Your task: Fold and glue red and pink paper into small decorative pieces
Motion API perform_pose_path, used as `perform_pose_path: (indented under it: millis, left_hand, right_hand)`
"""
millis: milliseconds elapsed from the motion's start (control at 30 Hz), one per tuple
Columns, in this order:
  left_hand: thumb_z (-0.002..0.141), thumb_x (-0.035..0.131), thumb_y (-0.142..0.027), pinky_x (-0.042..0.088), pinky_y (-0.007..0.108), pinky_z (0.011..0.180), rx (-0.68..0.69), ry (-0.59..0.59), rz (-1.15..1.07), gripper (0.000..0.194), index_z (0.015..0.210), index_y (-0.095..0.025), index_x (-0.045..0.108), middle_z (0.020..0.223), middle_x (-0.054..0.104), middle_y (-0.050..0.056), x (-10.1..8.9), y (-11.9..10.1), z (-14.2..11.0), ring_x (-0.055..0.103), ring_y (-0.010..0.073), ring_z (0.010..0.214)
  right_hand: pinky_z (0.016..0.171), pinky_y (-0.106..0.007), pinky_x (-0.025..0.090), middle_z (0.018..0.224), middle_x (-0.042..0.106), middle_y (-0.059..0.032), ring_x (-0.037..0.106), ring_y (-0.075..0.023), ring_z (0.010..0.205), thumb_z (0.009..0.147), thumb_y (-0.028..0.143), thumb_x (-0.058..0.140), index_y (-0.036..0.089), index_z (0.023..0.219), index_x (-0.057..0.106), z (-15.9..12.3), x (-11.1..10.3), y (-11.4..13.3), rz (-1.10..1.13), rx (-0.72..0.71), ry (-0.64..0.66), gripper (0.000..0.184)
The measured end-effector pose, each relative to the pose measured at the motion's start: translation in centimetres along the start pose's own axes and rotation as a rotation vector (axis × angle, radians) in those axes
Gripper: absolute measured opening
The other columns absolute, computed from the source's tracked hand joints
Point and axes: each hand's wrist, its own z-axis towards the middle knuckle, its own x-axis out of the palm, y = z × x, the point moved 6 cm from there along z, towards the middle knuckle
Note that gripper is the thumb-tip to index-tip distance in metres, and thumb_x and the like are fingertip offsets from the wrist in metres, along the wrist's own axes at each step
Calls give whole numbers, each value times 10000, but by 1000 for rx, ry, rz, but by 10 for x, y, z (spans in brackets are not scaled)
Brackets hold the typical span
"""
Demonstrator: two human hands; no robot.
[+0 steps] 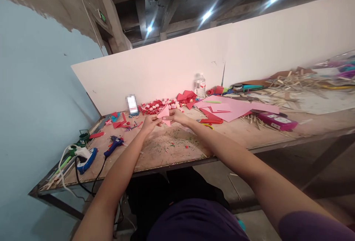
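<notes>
While left hand point(151, 123) and right hand point(177, 117) both pinch the folded pink paper point(163, 113) above the desk point(155, 159) | uneven pulling could tear it | over-tight fingers could crease its point

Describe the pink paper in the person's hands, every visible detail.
The paper is a small, light pink, thin-looking piece that seems folded, with one pointed corner up and another pointing down. It is tilted, held between the left hand and right hand, whose fingers touch it from either side. It appears raised over the table, in front of the red and pink pieces. Its finer creases are too small to tell.
</notes>
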Motion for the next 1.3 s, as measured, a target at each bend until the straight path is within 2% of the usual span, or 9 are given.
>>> perform_pose_path:
  millis: [333,700,867,967,1167,1300]
  left_hand:
    - [670,849,-531,545,346,635,7,18,13,418,750,-145,710,710,726,82,1,-2,-1,617,158,563]
    - [650,870,-549,566,348,652,5,30,22,434,693,-156,691,714,737,85,1,-8,-3,638,168,583]
    - [645,876,-549,576,363,664,-6,43,25,435,726,-152,719,720,743,88,1,-9,-5,650,181,591]
    - [647,875,-547,578,361,669,-4,45,24,437,747,-146,732,720,744,92,2,-10,-7,647,179,594]
    - [681,843,-576,602,368,698,-15,85,33,463,724,-140,692,736,746,92,3,-15,-12,669,182,613]
    - [749,781,-616,597,348,661,-23,110,62,490,718,-144,649,714,728,89,4,-18,-13,670,178,589]
  right_hand:
    - [649,-264,481,728,683,-37,586,-150,685,633,480,887,127,789,766,-3,3,6,12,-13,-11,404]
    - [645,-276,477,713,650,-33,562,-150,672,633,530,876,122,733,705,-5,6,11,20,-50,16,453]
    - [589,-258,372,631,521,28,442,-112,614,611,512,881,146,645,606,-7,4,14,-28,-64,-29,459]
    - [584,-256,339,638,497,37,414,-108,620,616,516,870,149,652,596,-8,4,15,-51,-66,-29,460]
    - [604,-255,376,669,524,22,433,-112,637,659,548,826,137,690,623,-7,6,12,-59,-53,0,460]
    - [604,-246,401,680,535,22,456,-113,643,636,531,842,139,694,631,-5,7,10,-49,-44,11,449]
